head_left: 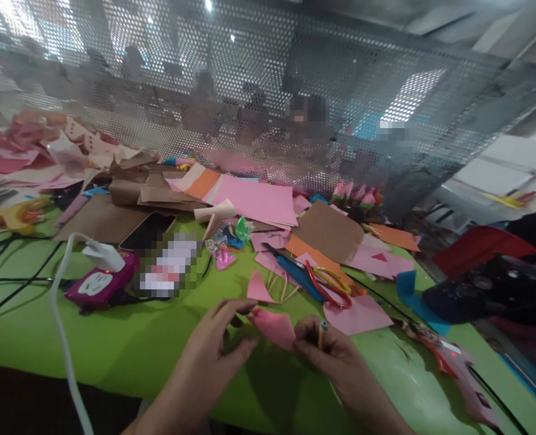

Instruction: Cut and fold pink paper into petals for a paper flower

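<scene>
A small piece of pink paper, curled at its upper left corner, is held above the green table. My right hand pinches its right edge between thumb and fingers. A thin stick with a grey tip, perhaps a pencil, also sticks up between that hand's fingers. My left hand is at the paper's left side, thumb and fingers apart. Its index fingertip is at the curled corner; whether it touches is unclear. Just beyond lie a pink paper scrap and scissors with red and yellow handles.
A pink glue gun lies at the right. At left are a purple power socket with a white charger, cables and a dark phone. Pink sheets and brown cardboard lie before a perforated metal screen.
</scene>
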